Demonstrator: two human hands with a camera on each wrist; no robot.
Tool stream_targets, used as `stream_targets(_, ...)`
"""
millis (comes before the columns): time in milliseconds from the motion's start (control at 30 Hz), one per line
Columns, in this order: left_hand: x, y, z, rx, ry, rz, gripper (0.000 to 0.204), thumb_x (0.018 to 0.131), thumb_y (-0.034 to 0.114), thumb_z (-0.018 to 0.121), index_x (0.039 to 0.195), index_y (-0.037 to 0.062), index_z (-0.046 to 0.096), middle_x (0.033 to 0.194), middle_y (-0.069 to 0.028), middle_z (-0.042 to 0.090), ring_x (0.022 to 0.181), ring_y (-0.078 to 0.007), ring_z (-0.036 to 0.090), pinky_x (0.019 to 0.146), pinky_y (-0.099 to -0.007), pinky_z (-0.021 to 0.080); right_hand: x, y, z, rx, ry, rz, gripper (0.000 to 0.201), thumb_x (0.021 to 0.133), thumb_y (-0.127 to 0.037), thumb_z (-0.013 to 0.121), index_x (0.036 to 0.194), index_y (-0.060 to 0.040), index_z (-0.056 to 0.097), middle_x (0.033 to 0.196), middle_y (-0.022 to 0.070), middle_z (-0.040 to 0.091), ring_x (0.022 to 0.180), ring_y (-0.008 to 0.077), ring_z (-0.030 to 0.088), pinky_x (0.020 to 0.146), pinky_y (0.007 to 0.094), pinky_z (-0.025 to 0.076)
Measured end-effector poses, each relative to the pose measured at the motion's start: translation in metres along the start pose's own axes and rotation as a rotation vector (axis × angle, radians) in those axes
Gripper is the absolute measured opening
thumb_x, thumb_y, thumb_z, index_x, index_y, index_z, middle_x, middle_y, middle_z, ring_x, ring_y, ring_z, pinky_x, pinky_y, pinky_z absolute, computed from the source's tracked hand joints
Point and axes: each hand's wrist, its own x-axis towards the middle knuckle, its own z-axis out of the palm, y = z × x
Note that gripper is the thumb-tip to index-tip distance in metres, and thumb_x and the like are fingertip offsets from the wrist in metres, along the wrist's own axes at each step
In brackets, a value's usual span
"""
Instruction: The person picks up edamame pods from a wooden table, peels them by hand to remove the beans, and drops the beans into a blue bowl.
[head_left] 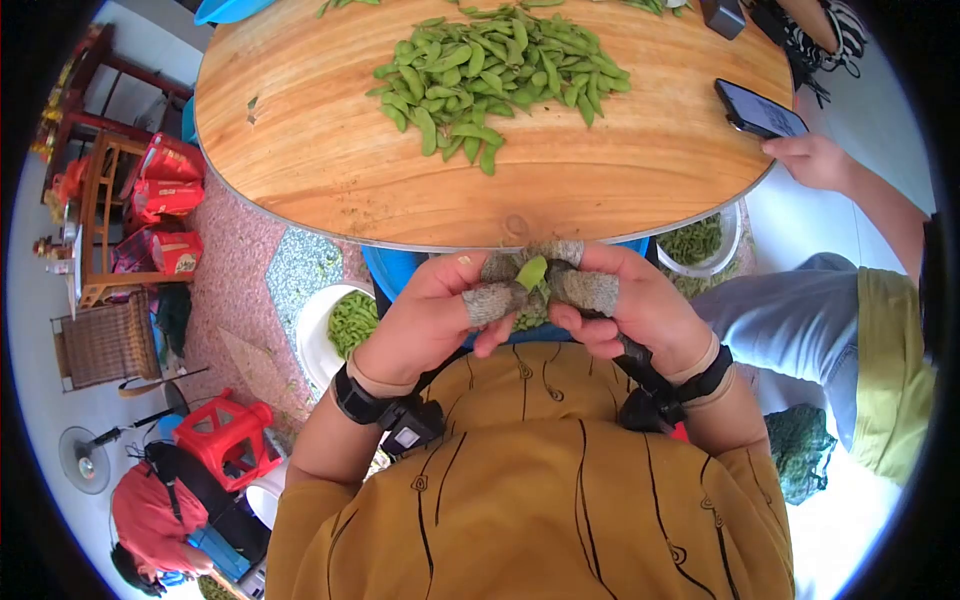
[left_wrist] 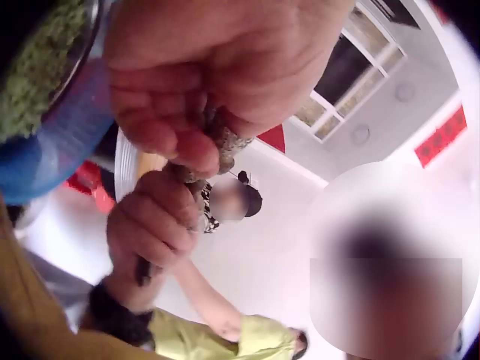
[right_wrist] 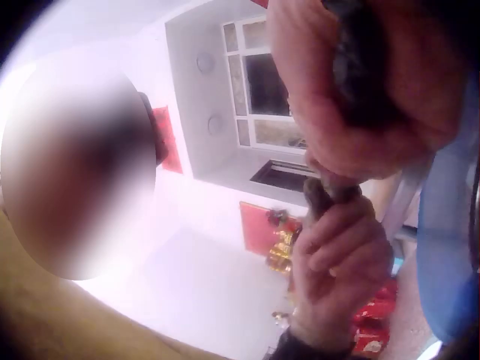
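Green soybean pod [head_left: 532,273] sits pinched between left hand [head_left: 425,300] and right hand [head_left: 655,305], above the blue tub [head_left: 385,272] by the surface's [head_left: 300,180] near edge. Cloth-wrapped fingertips [head_left: 588,293] might dull the grip, I'd say, letting it slip.

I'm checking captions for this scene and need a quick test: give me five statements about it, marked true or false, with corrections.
1. A heap of green pods lies on the wooden table. True.
2. The phone lies in the middle of the heap. False: another person's hand holds it at the table's right side in the head view.
3. The left hand and right hand meet at a small green piece. True.
4. Both hands wear full gloves. False: grey wraps cover only some fingers.
5. The white tub is empty. False: it holds green produce.
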Motion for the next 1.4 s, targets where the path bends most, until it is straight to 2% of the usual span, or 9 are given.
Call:
stream_targets(267,0.004,-0.01,0.007,1.803,0.382,0.64,0.018,0.072,0.005,0.069,0.08,0.0005,0.053,0.074,-0.0143,0.06,0.057,-0.0167,0.057,0.051,-0.0297,0.044,0.009,0.015,0.006,-0.363,0.187,-0.127,0.015,0.093,-0.008,0.046,0.101,-0.0035,0.058,0.073,0.0,0.057,0.053,0.0054,0.051,0.044,0.0205,0.044)
stream_targets(400,0.004,-0.012,0.009,1.819,0.379,0.705,0.016,0.074,-0.002,0.058,0.089,0.0001,0.054,0.074,-0.0141,0.06,0.056,-0.0204,0.057,0.053,-0.0297,0.046,0.009,0.013,0.006,-0.42,0.223,-0.138,0.013,0.092,-0.007,0.046,0.099,-0.0036,0.057,0.073,-0.0002,0.058,0.053,0.0053,0.052,0.044,0.0201,0.044)
stream_targets(567,0.0,0.0,0.009,0.384,0.28,-0.027,0.013,0.093,0.001,0.042,0.094,-0.0018,0.054,0.077,-0.0054,0.06,0.06,-0.0099,0.054,0.054,-0.0239,0.045,0.007,0.015,-0.003,-0.349,0.199,-0.134,0.011,0.09,-0.008,0.051,0.097,-0.0044,0.059,0.072,-0.0002,0.057,0.055,0.0057,0.053,0.045,0.0216,0.044)
stream_targets(633,0.001,-0.005,0.006,0.609,0.252,0.019,0.014,0.091,-0.001,0.041,0.095,-0.0015,0.054,0.077,-0.0057,0.06,0.061,-0.0104,0.055,0.055,-0.024,0.045,0.011,0.02,-0.005,-0.369,0.217,-0.119,0.011,0.089,-0.009,0.053,0.097,-0.0044,0.059,0.071,0.0007,0.057,0.056,0.0066,0.053,0.046,0.0235,0.045)
stream_targets(700,0.0,-0.008,0.008,0.836,0.212,0.067,0.016,0.088,-0.003,0.04,0.096,-0.0011,0.054,0.077,-0.0061,0.06,0.062,-0.0108,0.056,0.056,-0.0242,0.045,0.023,0.036,-0.009,-0.8,0.373,-0.71,0.016,0.082,-0.009,0.06,0.097,-0.0038,0.058,0.07,0.0076,0.058,0.056,0.0168,0.057,0.052,0.0318,0.049)
stream_targets(900,-0.007,-0.005,0.017,1.031,0.069,0.102,0.027,0.075,-0.01,0.034,0.091,-0.0012,0.054,0.077,-0.0078,0.06,0.063,-0.0137,0.057,0.059,-0.026,0.046,0.019,0.029,-0.013,-1.491,0.419,-0.746,0.025,0.067,-0.009,0.068,0.088,-0.0012,0.056,0.077,0.0172,0.06,0.072,0.0359,0.061,0.062,0.0409,0.05)
stream_targets(1067,-0.014,-0.01,0.016,0.908,0.22,-0.055,0.023,0.078,-0.007,0.038,0.091,-0.0015,0.055,0.075,-0.007,0.061,0.061,-0.0121,0.057,0.058,-0.0249,0.047,0.011,0.038,-0.007,-1.623,0.411,-0.594,0.02,0.066,-0.007,0.066,0.08,-0.001,0.054,0.077,0.0149,0.056,0.071,0.0329,0.062,0.063,0.0403,0.052)
stream_targets(1300,-0.016,-0.018,0.001,1.224,0.359,0.126,0.012,0.079,-0.001,0.05,0.087,0.001,0.058,0.069,-0.01,0.06,0.059,-0.019,0.059,0.054,-0.0287,0.046,0.022,0.041,0.001,-1.406,0.405,-0.84,0.015,0.071,-0.006,0.062,0.082,-0.002,0.053,0.076,0.0178,0.057,0.063,0.0372,0.06,0.058,0.0438,0.05)
stream_targets(1400,-0.015,-0.015,0.003,1.221,0.206,0.293,0.011,0.076,-0.001,0.055,0.086,0.0015,0.057,0.07,-0.0155,0.058,0.062,-0.027,0.059,0.055,-0.0325,0.046,0.02,0.032,0.005,-0.921,0.22,-0.364,0.014,0.082,-0.01,0.061,0.086,-0.0004,0.053,0.063,0.0132,0.059,0.056,0.0301,0.061,0.054,0.0355,0.048)
